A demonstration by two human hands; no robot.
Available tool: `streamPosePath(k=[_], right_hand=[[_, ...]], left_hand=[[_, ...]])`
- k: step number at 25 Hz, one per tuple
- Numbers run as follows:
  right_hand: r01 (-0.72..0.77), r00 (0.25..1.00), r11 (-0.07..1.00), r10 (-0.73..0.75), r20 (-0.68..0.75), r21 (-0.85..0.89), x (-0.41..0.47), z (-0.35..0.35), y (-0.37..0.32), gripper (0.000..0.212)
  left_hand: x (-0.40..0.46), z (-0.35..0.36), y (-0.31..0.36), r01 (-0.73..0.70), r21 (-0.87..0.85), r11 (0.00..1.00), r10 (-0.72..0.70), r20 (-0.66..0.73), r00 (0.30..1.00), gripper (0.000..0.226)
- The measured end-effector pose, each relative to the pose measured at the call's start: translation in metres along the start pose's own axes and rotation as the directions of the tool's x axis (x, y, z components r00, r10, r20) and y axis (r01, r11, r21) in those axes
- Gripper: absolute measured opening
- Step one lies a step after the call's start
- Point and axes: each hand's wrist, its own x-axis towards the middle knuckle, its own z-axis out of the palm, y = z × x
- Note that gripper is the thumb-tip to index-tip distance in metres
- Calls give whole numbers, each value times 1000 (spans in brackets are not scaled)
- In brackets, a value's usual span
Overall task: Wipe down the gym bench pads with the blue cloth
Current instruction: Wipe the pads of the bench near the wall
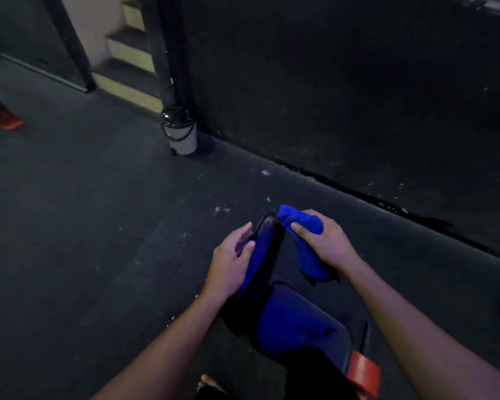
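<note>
Dark floor (pixel 84 226) and a dark wall surround us, with a small bin (pixel 181 131) near the stairs (pixel 127 53). Our left hand (pixel 231 261) holds the upright back pad (pixel 267 243) with fingers relaxed along its side. Our right hand (pixel 324 241) grips the blue cloth (pixel 303 226) bunched just beside the pad's top, above the seat pad (pixel 295 321).

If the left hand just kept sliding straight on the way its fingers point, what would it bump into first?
Probably nothing soon. The left hand lies along the upright back pad, fingers pointing up past its top edge. Beyond that only bare dark floor shows, then the wall, though depth is hard to judge.
</note>
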Motion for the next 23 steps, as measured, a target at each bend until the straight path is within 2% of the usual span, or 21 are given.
streamPosePath(k=[3, 6, 9, 12, 18, 21, 23], right_hand=[[22, 993, 998, -16, -120, 51, -52, 0, -3, 6], [-2, 986, 989, 27, -164, 151, -89, 15, 3, 10], [-28, 979, 981, 66, -193, 193, -110, 31, 7, 11], [-33, 980, 978, 73, -187, 207, -119, 46, 5, 13], [-19, 978, 971, 68, -197, 239, -137, 83, 6, 18], [-13, 963, 977, 69, -262, 211, -160, 93, 9, 21], [-46, 944, 983, 101, -315, 180, -166, 96, 5, 21]], left_hand=[[-14, -15, -17, 111, 35, 993, -115, 147, 982, 36], [-28, -26, -24, 203, 11, 979, -201, 213, 956, 42], [-41, -40, -19, 194, 19, 981, -193, 252, 948, 42], [-56, -56, -16, 146, 97, 985, -169, 306, 937, 43], [-82, -58, -23, 112, 98, 989, -134, 257, 957, 46], [-86, -58, -25, 116, 78, 990, -130, 207, 970, 43], [-81, -63, -25, 114, 88, 990, -132, 253, 958, 46]])
